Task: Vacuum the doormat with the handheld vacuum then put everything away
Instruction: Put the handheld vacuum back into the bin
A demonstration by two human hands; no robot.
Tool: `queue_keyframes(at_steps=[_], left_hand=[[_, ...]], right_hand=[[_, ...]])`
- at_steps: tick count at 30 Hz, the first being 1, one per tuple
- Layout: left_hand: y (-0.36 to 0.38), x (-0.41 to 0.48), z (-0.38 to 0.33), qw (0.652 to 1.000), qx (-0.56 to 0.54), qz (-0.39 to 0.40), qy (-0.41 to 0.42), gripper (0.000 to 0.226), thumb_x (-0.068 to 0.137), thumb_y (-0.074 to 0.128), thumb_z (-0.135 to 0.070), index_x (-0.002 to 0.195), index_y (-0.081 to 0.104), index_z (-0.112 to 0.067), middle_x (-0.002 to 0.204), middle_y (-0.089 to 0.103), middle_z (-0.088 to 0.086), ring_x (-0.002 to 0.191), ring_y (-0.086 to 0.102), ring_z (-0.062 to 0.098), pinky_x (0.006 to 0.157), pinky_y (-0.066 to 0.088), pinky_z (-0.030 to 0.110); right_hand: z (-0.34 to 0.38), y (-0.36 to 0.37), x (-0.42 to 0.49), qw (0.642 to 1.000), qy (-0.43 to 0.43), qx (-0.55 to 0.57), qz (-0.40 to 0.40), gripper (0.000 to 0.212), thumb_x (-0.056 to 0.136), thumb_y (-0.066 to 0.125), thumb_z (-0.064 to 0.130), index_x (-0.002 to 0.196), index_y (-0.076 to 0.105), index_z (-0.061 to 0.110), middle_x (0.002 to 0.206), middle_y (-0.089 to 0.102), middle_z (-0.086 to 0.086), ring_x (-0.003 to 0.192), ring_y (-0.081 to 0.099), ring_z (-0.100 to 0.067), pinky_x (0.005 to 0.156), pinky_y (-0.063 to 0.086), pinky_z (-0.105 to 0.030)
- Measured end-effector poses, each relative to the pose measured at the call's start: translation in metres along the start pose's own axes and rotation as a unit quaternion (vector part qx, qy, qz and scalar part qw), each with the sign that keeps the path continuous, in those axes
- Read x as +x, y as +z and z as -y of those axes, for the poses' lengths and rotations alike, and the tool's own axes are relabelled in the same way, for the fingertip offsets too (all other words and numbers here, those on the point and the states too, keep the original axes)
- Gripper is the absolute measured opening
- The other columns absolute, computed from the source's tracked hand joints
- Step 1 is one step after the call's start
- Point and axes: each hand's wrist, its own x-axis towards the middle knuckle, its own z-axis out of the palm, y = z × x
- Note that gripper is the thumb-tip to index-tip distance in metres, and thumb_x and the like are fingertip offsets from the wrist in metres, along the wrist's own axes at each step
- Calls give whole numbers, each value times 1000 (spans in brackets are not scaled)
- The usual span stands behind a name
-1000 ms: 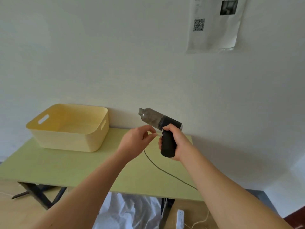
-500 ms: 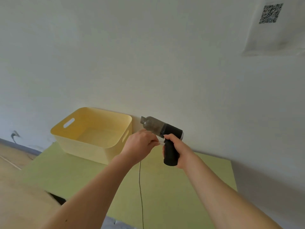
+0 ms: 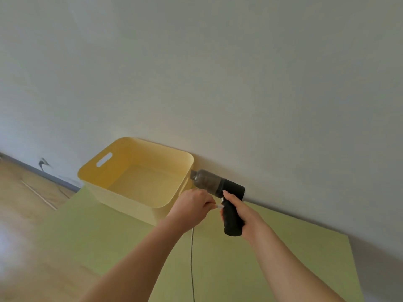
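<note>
A black handheld vacuum (image 3: 220, 188) with a clear dust cup is held above the green table, its nozzle pointing left toward the yellow bin (image 3: 122, 168). My right hand (image 3: 242, 214) grips its black handle. My left hand (image 3: 192, 203) pinches the white plug end of a thin grey cable (image 3: 192, 262) at the front of the handle. The cable hangs down from my left hand over the table. No doormat is in view.
The yellow plastic bin stands against the white wall on the green table (image 3: 283, 258). Wooden floor (image 3: 26, 192) shows at the left, with a dark baseboard along the wall.
The view has swung right and down, so the wall paper is out of sight. Both hands stay at the vacuum, which now sits closer to the bin's right corner.
</note>
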Motion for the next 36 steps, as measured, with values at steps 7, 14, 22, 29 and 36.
queue_keyframes(at_steps=[7,14,22,29,36], left_hand=[[-36,14,62,997,-58,-12,-51,24,94,55,-26,88,72,-10,81,67,2,71,55,14,65,42,26],[-59,28,128,967,-215,-39,-133,12,92,57,-18,83,62,-11,70,65,-1,57,58,12,53,49,24],[-55,34,185,919,-305,-101,-229,14,88,56,-21,81,61,-9,74,66,7,66,59,23,68,55,45],[-52,38,240,906,-313,-105,-265,20,86,57,-29,76,62,-13,69,59,5,62,51,18,58,41,31],[-41,42,284,906,-307,-47,-287,20,82,58,-30,73,63,-12,68,59,3,61,51,17,58,40,29]], right_hand=[[21,4,11,995,-29,20,-93,23,72,80,27,72,63,11,63,63,-6,50,59,-17,55,48,-27],[39,21,13,993,-43,11,-110,42,63,83,41,88,70,9,82,71,-7,71,62,-19,68,50,-29],[39,153,34,995,-22,10,-92,64,60,86,48,107,66,10,105,72,-10,94,66,-28,75,54,-39],[15,231,88,993,38,13,-107,67,62,88,38,116,59,10,109,68,-14,99,65,-32,95,52,-46],[-17,253,135,983,66,19,-168,30,84,74,26,94,56,4,94,60,-12,106,57,-32,104,44,-45]])
